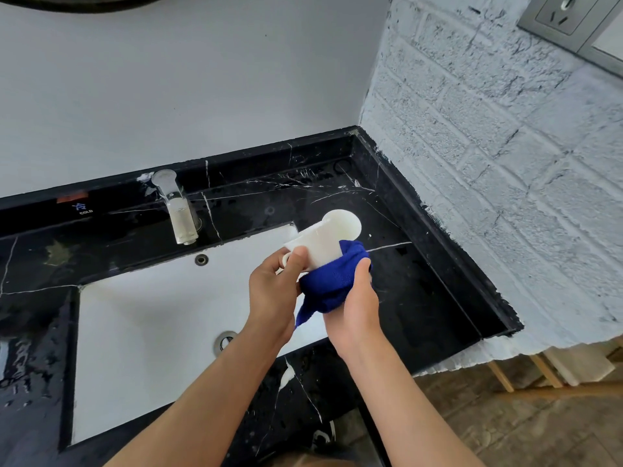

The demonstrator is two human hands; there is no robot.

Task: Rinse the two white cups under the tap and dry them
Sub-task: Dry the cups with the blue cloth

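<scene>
Both hands point(273, 291) hold cup point(317, 246); blue cloth point(330, 284) hides its mouth.

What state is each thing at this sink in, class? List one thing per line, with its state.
white cup: held tilted above the sink's right end, being wiped.
blue cloth: bunched against the cup.
left hand: grips the cup near its handle.
right hand: grips the cloth.
tap: no water seen running.
sink: no standing water seen.
wall socket: nothing plugged in.
</scene>
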